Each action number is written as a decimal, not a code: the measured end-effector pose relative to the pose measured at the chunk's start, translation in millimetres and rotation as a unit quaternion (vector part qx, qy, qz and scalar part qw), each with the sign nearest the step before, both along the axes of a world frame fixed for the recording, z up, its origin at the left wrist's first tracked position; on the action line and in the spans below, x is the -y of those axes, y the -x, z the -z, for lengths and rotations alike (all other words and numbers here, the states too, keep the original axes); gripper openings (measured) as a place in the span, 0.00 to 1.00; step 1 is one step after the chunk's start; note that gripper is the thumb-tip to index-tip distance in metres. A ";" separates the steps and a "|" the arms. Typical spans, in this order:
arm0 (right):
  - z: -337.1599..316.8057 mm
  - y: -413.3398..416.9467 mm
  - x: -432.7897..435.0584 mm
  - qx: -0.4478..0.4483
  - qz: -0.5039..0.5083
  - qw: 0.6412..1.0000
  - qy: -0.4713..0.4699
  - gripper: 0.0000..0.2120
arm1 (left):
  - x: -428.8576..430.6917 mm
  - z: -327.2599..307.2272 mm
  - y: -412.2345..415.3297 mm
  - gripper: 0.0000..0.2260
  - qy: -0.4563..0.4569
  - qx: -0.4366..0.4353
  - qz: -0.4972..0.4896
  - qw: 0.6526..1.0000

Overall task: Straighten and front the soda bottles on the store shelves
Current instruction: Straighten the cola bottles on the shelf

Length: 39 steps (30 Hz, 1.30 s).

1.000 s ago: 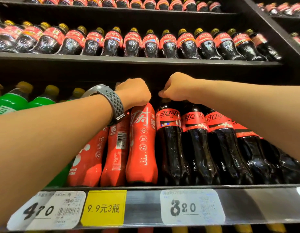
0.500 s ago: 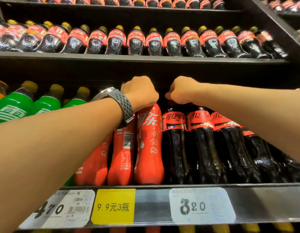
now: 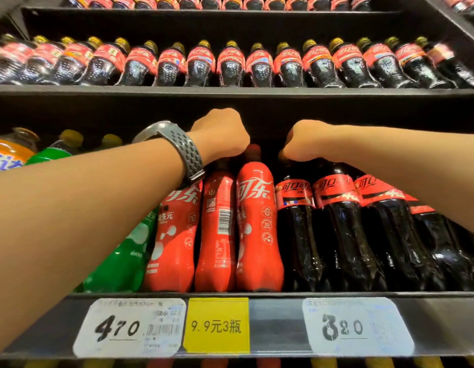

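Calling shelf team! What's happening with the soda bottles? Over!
Left hand grips barcode-out red bottle at top. Right hand grips black cola bottle at top. Neighbour bottles packed tight.

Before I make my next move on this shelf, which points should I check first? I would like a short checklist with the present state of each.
1. The middle red bottle shows its logo: not ok, its barcode faces out.
2. The right red bottle shows its logo: ok.
3. The left hand grips a cap: cannot tell, the fist hides it.
4. The right hand holds the top of the first dark bottle: ok.
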State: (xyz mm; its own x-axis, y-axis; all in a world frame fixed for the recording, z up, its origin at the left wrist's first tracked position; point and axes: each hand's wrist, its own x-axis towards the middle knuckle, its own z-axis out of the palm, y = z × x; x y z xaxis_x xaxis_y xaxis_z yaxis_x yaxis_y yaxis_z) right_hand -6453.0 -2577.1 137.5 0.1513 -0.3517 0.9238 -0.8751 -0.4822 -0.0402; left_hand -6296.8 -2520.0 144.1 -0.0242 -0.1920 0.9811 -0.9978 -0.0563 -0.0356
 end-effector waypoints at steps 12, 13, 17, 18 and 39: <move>5.1 -52.5 -16.3 -0.022 -0.024 0.998 0.052 0.19 | 7.6 8.9 -34.0 0.11 -0.045 0.023 -0.097 0.994; 5.7 -53.3 -17.0 -0.017 -0.031 0.998 0.045 0.17 | 8.0 8.3 -32.9 0.09 -0.055 0.017 -0.093 0.994; 6.7 -50.2 -19.5 0.001 -0.066 0.998 -0.006 0.11 | 11.1 5.8 -26.7 0.08 -0.081 -0.001 -0.078 0.994; 7.1 -49.3 -20.0 0.005 -0.070 0.997 -0.009 0.11 | 11.1 4.9 -26.2 0.08 -0.084 -0.010 -0.068 0.994; 8.1 -40.7 -4.5 0.011 -0.139 0.990 0.028 0.21 | 11.7 2.4 -23.3 0.11 -0.062 -0.044 -0.074 0.994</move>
